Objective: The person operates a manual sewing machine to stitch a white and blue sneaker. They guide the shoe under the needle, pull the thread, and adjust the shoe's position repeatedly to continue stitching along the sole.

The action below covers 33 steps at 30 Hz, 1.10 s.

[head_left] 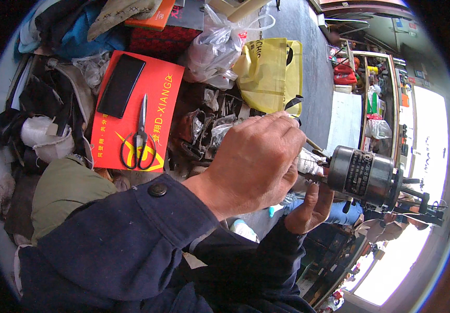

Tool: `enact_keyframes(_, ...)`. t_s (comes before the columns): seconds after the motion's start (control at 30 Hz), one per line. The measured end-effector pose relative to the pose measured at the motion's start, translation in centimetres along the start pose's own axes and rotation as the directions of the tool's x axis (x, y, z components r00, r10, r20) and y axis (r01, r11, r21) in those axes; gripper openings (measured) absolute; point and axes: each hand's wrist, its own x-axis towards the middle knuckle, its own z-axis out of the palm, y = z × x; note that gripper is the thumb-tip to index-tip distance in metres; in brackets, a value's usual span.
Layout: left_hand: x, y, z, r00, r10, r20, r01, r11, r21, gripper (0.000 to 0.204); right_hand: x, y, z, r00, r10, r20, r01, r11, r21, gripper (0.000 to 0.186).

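My left hand, in a dark blue buttoned cuff, is closed in a pinch. Its fingertips are mostly hidden, so what they hold does not show. Just beyond them is a white wrapped piece beside a dark metal cylinder like a motor, with a printed plate on its side. My right hand comes up from below with thumb and fingers bent, close under the cylinder's near end. Whatever lies between those fingers is too small to make out.
Black-handled scissors and a black phone lie on a red box to the left. Behind are a yellow bag and a white plastic bag. Cluttered shelves stand at the right.
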Motion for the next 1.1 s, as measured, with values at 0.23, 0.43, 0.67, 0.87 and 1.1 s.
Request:
enact_keyframes(0.23,-0.1,0.0,0.1,1.0,0.001,-0.009,-0.001,1.0,-0.005,0.02,-0.2,0.1,0.0,1.0,-0.001,-0.01,0.001,1.0,0.011,0.041)
enact_keyframes(0.43,0.0,-0.1,0.3,0.999,0.022,-0.034,-0.022,1.0,0.006,0.019,-0.2,0.2,-0.2,1.0,0.008,-0.006,-0.008,1.0,0.019,0.045)
enact_keyframes(0.67,0.0,0.0,0.3,0.999,0.026,-0.038,-0.025,1.0,0.016,0.019,-0.2,0.2,-0.1,0.999,-0.026,-0.028,0.026,1.0,0.002,0.047)
enact_keyframes(0.87,0.1,0.1,0.5,0.998,0.037,-0.042,-0.035,0.998,0.045,0.017,0.0,-0.5,0.7,1.0,-0.018,-0.01,0.018,1.0,0.003,0.038)
enact_keyframes(1.1,-0.1,0.3,0.4,1.0,0.01,0.003,-0.01,0.997,0.072,0.018,0.8,-0.2,2.2,0.991,-0.021,0.131,-0.002,0.985,0.17,0.033)
